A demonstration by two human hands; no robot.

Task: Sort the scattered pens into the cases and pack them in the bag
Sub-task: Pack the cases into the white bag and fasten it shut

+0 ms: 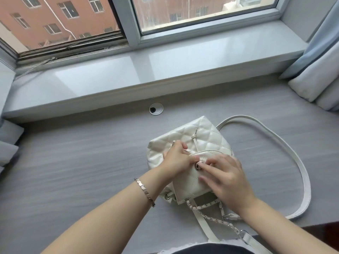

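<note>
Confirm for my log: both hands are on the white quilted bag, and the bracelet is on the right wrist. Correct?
No. The head view shows the bracelet on the left wrist, not the right. The left hand and right hand are indeed both on the white quilted bag.

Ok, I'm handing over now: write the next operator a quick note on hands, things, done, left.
Left hand: curled, gripping the white quilted leather bag at its drawstring cord.
Right hand: straight fingers pressing the flap beside the round silver snap.
Bag sits on the grey desk, its long white strap looped to the right.
Done: no pens or cases in view, probably packed.
Left: likely fastening the snap.
</note>
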